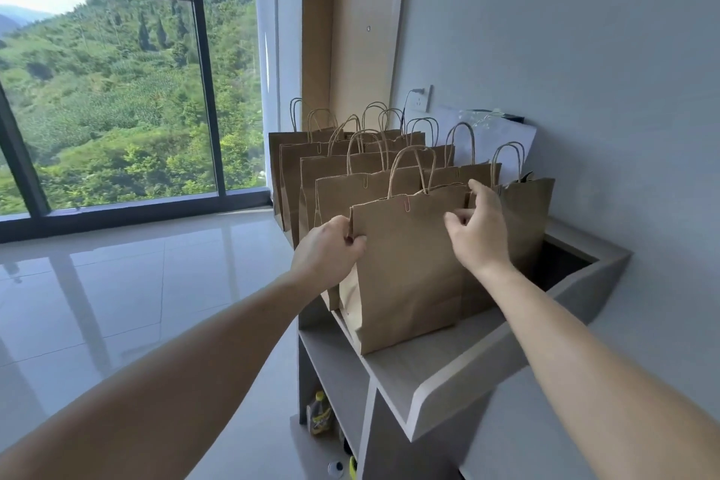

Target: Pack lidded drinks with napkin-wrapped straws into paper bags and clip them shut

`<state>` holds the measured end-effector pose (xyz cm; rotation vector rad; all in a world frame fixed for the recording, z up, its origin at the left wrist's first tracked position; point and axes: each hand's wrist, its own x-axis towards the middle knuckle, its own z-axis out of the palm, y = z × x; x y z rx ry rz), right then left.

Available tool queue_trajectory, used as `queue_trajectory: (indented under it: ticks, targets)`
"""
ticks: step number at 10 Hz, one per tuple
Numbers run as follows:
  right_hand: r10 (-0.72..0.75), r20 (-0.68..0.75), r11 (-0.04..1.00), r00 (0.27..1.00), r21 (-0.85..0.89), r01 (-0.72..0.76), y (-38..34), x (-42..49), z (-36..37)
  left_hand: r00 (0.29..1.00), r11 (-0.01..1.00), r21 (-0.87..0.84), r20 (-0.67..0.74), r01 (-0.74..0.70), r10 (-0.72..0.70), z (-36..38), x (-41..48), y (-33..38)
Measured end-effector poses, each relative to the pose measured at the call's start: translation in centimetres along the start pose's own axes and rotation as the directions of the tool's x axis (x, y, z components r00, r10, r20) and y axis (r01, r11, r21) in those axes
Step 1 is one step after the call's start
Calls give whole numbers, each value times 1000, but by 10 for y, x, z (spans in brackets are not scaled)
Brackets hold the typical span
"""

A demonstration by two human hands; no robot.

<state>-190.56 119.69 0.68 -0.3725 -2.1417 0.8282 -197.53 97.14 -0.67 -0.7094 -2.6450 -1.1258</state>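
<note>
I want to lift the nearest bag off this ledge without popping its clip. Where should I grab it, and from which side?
Probably both twisted handles together, from straight above. They stand upright and free over the clipped mouth of the bag, and other bags crowd close behind it. Pulling up there should keep the paper clip seated.

Readable text: none that you can make out in this view.
Front paper bag (pixel 405 269): plain brown face; you will find no print on it.
Bottle (pixel 319 417) in the lower compartment of the shelf unit (pixel 335 374): it carries a yellow label, but the lettering is too small and blurred for you to read.
Wall socket (pixel 422 97): white plate; no marking is legible to you.
</note>
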Motion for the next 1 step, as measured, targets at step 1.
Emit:
queue_trajectory:
  ticks: [1]
  targets:
    - [-6, 86, 994, 996, -104, 15, -10, -33, -2, 1000, 1000, -13, 12, -7, 7, -7, -1, -3]
